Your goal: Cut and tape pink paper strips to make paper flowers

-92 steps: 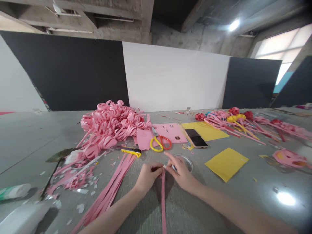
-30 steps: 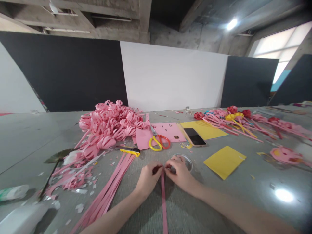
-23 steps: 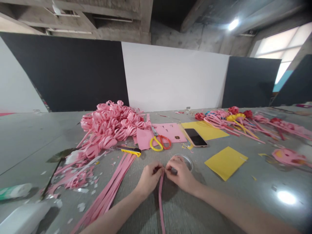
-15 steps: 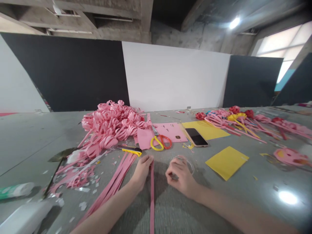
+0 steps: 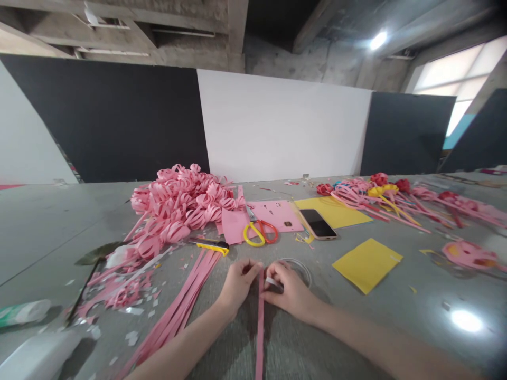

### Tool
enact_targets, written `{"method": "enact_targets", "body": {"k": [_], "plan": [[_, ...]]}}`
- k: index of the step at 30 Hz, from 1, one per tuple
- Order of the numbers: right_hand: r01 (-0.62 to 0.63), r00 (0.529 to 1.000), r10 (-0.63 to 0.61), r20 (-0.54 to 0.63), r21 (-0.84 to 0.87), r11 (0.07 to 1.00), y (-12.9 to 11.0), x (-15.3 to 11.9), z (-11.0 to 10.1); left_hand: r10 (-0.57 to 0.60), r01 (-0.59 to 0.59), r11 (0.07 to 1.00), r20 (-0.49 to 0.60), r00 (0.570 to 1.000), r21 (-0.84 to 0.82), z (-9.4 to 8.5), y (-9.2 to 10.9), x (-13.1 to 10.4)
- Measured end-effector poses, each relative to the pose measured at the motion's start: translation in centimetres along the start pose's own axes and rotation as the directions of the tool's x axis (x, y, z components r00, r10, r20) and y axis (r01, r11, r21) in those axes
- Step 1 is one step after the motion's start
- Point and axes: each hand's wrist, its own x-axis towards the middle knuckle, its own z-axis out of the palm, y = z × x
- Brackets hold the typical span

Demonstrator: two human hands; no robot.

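Observation:
My left hand (image 5: 240, 282) pinches the top end of a narrow pink paper strip (image 5: 260, 332), which hangs down toward the bottom edge of the view. Close on its right, my right hand (image 5: 291, 295) has its fingers curled in, with the fingertips at the strip. A small white strip (image 5: 274, 284) shows between those fingers; its kind is unclear. Behind the right hand lies a pale ring like a tape roll (image 5: 306, 270), partly covered. A bundle of pink paper strips (image 5: 186, 301) lies left of my left hand, below a yellow utility knife (image 5: 213, 246).
Scissors (image 5: 258, 232) rest on pink paper (image 5: 233, 224), beside a phone (image 5: 318, 224). A heap of curled pink paper (image 5: 182, 200) is at the back left. Yellow paper (image 5: 368, 265) and paper flowers (image 5: 380, 191) lie to the right. A glue tube (image 5: 24, 312) is far left.
My right hand has come left and down to the pink strip, and the white strip now shows in its fingers. My left hand has shifted slightly right and down with the strip.

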Motion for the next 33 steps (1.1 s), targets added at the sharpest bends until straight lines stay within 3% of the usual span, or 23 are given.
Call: {"method": "enact_targets", "body": {"k": [3,8,15,19,22,24,26,29,33], "plan": [[-0.069,0.997,0.071,-0.019,0.067,0.995,0.2,0.1,0.3,-0.015,0.015,0.999,0.009,1.000,-0.039,0.0,0.0,0.1],[-0.134,0.984,0.156,-0.087,0.215,0.967,1.2,0.4,0.7,-0.077,0.065,0.983,-0.063,0.995,-0.170,0.0,0.3,0.1],[-0.143,0.950,0.193,-0.245,0.208,0.968,2.3,0.7,0.6,-0.344,0.353,0.915,0.079,0.936,-0.195,0.6,0.8,-1.1],[-0.152,0.937,0.212,-0.279,0.220,0.963,2.8,0.8,0.4,-0.356,0.375,0.873,0.117,0.927,-0.312,0.9,0.8,-1.3],[-0.153,0.926,0.233,-0.297,0.269,0.951,2.7,0.8,0.4,-0.239,0.216,0.871,0.002,0.971,-0.442,0.7,0.8,-1.1],[-0.154,0.922,0.250,-0.295,0.314,0.937,2.6,0.9,0.4,-0.082,0.033,0.857,-0.073,0.994,-0.514,0.5,0.9,-1.1],[-0.160,0.922,0.268,-0.280,0.355,0.921,2.5,0.9,0.4,0.100,-0.136,0.825,-0.094,0.991,-0.549,0.2,1.1,-1.4],[-0.163,0.930,0.279,-0.239,0.412,0.896,2.3,0.9,0.4,0.310,-0.288,0.820,-0.039,0.950,-0.495,0.1,1.3,-2.2],[-0.159,0.944,0.270,-0.192,0.452,0.878,2.0,0.8,0.3,0.433,-0.359,0.867,0.166,0.886,-0.345,0.1,1.1,-3.3]]}}
